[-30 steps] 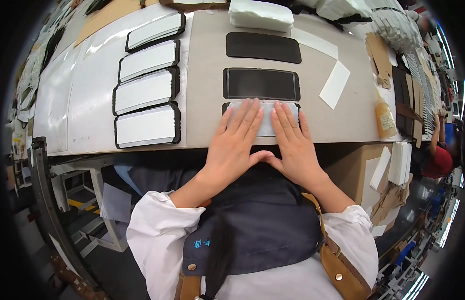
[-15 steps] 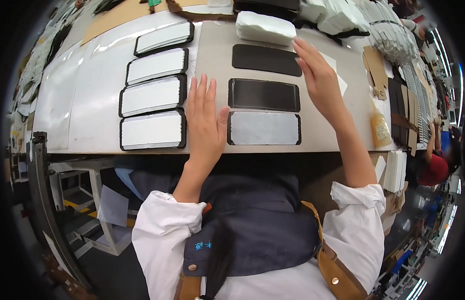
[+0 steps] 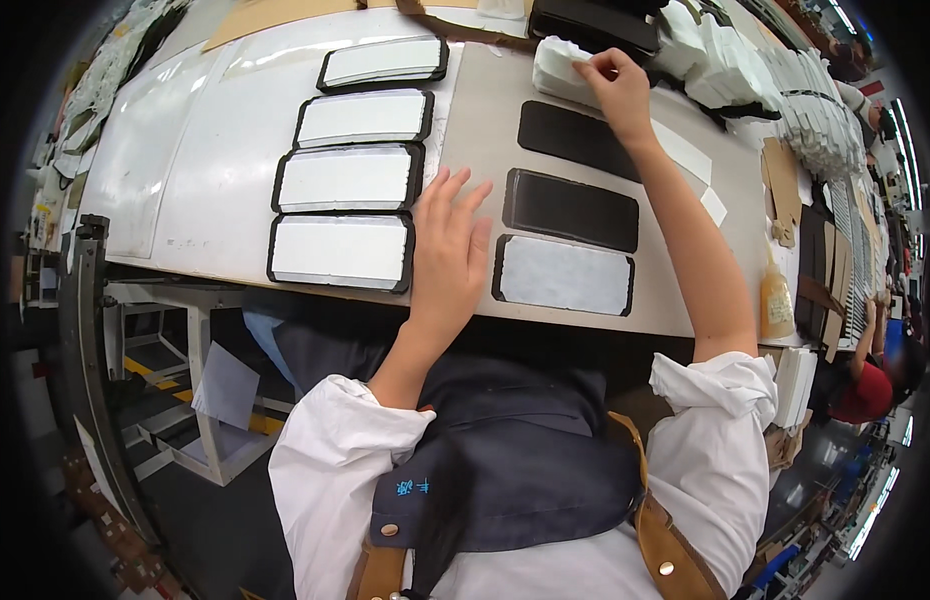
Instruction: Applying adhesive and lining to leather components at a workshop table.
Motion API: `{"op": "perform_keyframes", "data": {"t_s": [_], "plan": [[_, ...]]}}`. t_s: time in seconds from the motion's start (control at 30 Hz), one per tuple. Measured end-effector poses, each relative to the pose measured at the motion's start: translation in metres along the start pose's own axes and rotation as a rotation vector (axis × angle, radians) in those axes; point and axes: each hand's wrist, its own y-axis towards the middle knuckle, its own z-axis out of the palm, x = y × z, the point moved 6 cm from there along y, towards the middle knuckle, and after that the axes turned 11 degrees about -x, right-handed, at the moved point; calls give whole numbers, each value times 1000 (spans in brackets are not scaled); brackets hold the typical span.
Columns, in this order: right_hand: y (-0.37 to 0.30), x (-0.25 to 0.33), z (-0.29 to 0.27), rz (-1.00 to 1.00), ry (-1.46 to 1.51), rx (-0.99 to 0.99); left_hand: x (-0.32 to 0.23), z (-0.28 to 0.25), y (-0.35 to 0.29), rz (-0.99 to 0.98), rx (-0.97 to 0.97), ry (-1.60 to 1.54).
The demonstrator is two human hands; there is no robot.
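White stack (image 3: 559, 68), upper ctr of frame, long axis approx. L–R, lies at & just L of nearer R hand's (image 3: 622, 92) bent fingertips (grip: can't tell); L hand (image 3: 446, 250), mid-frame, farther off, fingers loosely spread, empty.

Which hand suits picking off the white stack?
Right, likely: the right hand is at the right end of the white stack; the left hand is farther off, beside the black-edged panels.

The wide head view looks down on the hands (image 3: 448, 245) and table (image 3: 477, 125).
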Motion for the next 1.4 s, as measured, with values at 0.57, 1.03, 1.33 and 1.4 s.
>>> {"op": "perform_keyframes", "data": {"t_s": [0.57, 1.03, 1.33, 1.4], "plan": [[-93, 155, -125, -2, 453, -12, -85, 30, 21, -397, 302, -1184], [-160, 93, -128, 849, 1160, 134, -89, 25, 47, -361, 537, -976], [-157, 82, -136, 696, 424, 38, -32, 32, 44, -357, 424, -169], [-155, 77, -133, 446, 129, 81, -18, 35, 42, -334, 413, -133]]}}
